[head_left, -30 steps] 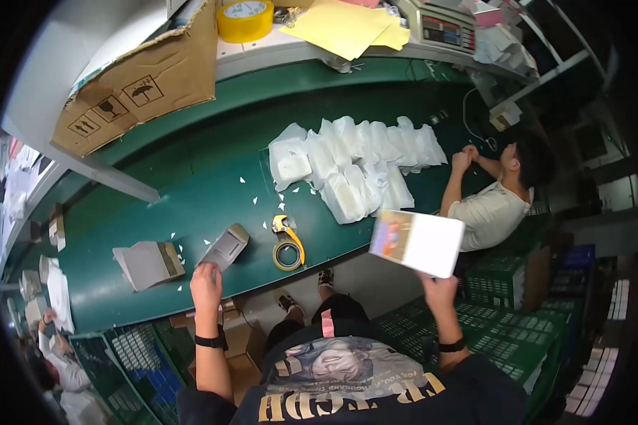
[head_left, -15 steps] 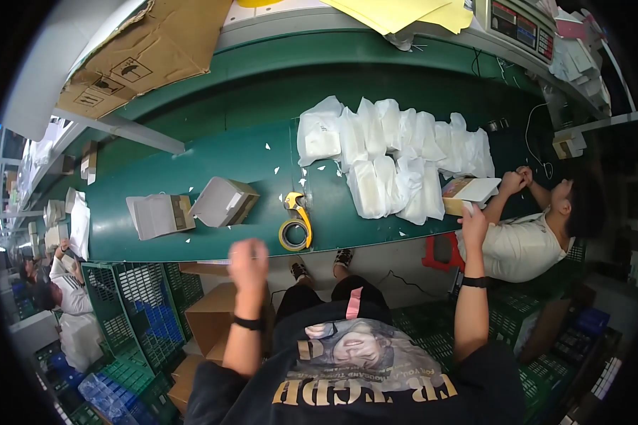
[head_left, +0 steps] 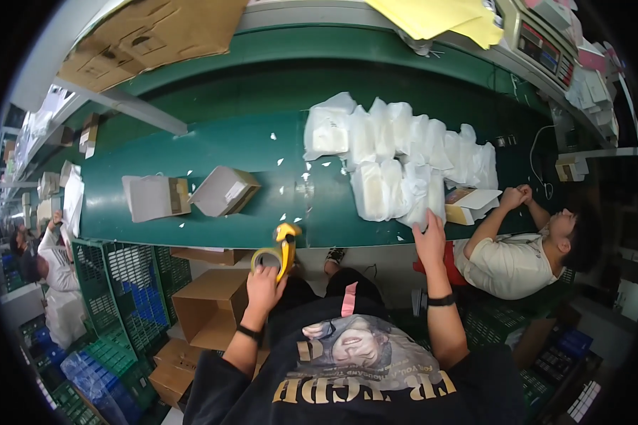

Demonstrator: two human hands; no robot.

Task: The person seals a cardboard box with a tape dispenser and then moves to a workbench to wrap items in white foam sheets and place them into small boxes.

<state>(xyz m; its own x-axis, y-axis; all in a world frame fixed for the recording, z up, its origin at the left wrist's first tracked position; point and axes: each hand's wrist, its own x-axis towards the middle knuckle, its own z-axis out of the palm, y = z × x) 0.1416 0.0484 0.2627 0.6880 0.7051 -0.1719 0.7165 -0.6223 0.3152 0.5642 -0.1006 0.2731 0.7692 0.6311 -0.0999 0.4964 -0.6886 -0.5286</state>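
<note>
My left hand [head_left: 264, 289] grips a yellow tape dispenser [head_left: 285, 249] with a roll of tape on it, held up at the table's near edge. My right hand [head_left: 429, 237] has its thumb and fingers around the near end of a white plastic-wrapped package [head_left: 417, 202], one of a cluster. Just right of that hand lies a carton box [head_left: 464, 205] with its white flap raised. Further left on the green table [head_left: 248, 142] are two open grey-flapped boxes, one [head_left: 227, 193] nearer the middle and another [head_left: 156, 198] beyond it.
A co-worker [head_left: 521, 248] sits at the right with both hands on the table; another person [head_left: 57, 262] is far left. Green crates [head_left: 120, 283] and an open cardboard carton [head_left: 209, 304] stand below the edge. A scale [head_left: 539, 46] sits on the upper shelf. White scraps dot the table.
My left hand has taken hold of the tape dispenser and lifted it off the table toward me. My right hand has left the carton box and moved left to a wrapped package.
</note>
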